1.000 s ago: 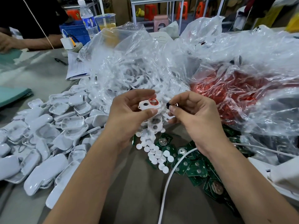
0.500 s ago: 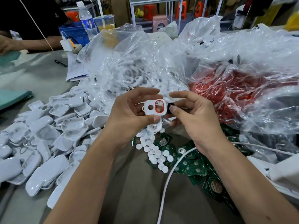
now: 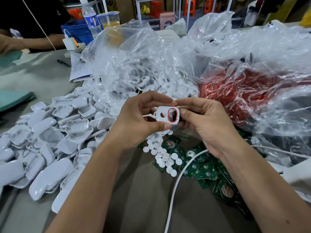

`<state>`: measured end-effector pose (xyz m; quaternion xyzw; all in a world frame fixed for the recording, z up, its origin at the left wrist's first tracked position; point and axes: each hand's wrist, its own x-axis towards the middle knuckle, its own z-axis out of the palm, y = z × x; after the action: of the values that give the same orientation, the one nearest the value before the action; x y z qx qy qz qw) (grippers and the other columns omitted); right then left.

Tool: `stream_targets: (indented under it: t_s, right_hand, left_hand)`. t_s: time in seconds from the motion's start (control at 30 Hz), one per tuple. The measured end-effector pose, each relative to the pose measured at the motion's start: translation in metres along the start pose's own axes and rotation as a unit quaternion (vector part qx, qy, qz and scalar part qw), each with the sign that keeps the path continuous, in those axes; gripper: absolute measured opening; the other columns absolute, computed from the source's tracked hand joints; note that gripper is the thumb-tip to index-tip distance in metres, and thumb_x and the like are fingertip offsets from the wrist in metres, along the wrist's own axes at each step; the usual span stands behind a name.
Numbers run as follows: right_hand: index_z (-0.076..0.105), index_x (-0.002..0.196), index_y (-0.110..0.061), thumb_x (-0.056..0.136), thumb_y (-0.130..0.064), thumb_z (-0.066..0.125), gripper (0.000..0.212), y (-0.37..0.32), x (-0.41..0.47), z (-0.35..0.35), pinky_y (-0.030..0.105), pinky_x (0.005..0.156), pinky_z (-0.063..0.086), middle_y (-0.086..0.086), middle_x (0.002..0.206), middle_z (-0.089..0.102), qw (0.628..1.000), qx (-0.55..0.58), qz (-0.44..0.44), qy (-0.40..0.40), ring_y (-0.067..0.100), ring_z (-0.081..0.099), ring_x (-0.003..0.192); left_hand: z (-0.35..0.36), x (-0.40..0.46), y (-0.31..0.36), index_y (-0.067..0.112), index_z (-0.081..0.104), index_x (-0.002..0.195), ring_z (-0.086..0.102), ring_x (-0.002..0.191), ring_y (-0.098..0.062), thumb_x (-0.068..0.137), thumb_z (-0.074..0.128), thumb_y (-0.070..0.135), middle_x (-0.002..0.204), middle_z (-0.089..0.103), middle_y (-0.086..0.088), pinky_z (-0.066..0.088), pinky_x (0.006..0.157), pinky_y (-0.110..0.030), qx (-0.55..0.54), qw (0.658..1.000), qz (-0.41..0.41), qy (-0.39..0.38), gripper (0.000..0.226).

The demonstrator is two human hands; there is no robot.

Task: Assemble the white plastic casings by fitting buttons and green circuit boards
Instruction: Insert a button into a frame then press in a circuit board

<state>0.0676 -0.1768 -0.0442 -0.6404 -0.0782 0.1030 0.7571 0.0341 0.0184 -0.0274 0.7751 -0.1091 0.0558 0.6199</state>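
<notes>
**Between both hands, the casing now faces me flat-on**

Between my fingertips the white casing [image 3: 167,115] sits pinched: my left hand [image 3: 139,121] grips it with the thumb under its lower edge and the forefinger curled over the top, while my right hand [image 3: 207,125] closes on its right end, fingers curled round a small dark part behind the red-ringed opening. A second ago that dark part was held clear of the casing, just off its right edge; now it shows through the opening from behind. I judge the button is being seated, so this piece is at the button step, with a board yet to come.

Its long axis runs left to right, roughly level, its face towards me. The small round hole is at the left end, the red-ringed opening at the right.

Below lie loose white buttons [image 3: 165,157] and green boards [image 3: 204,170]; to the left, a heap of casings [image 3: 50,140].
</notes>
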Motion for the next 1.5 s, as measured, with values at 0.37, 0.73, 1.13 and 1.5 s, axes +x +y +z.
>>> stream_targets:
  t_s: [0.37,0.73,1.13,1.5]
  right_hand:
    - [0.075,0.109,-0.017,0.084,0.002,0.082,0.032,0.000,-0.004,0.005,0.045,0.071,0.067,0.009,0.093,0.080,0.999,-0.045,0.009,-0.006,0.026,0.079,0.078]
    - [0.073,0.107,-0.006,0.060,0.000,0.087,0.049,-0.005,-0.005,0.004,0.049,0.074,0.066,0.021,0.095,0.079,0.997,0.033,0.068,0.017,0.036,0.077,0.080]
    - [0.076,0.105,-0.006,0.060,-0.005,0.085,0.046,-0.012,-0.004,-0.001,0.027,0.069,0.063,0.022,0.100,0.078,0.991,0.075,0.114,-0.009,0.030,0.069,0.085]
    - [0.076,0.105,-0.006,0.056,-0.010,0.087,0.050,-0.009,-0.006,0.005,0.028,0.060,0.059,0.031,0.113,0.071,0.993,0.064,0.098,0.024,0.035,0.065,0.088]
  left_hand:
    - [0.005,0.000,0.001,0.020,0.074,0.106,0.075,0.094,-0.016,0.069,0.090,-0.004,0.106,0.078,0.005,0.063,0.084,-0.046,0.074,0.997,-0.018,-0.004,0.047]
    - [0.010,-0.002,0.008,0.020,0.074,0.105,0.073,0.098,-0.013,0.071,0.088,-0.004,0.107,0.077,0.008,0.061,0.082,-0.045,0.088,0.996,-0.010,-0.013,0.044]
    - [0.011,-0.002,0.010,0.020,0.074,0.105,0.073,0.092,-0.012,0.071,0.089,-0.005,0.107,0.077,0.009,0.062,0.080,-0.036,0.082,0.997,-0.002,-0.009,0.045]
    - [0.012,-0.002,0.008,0.023,0.073,0.106,0.073,0.089,-0.019,0.071,0.089,-0.003,0.107,0.077,0.007,0.062,0.075,-0.036,0.080,0.997,-0.015,-0.006,0.046]
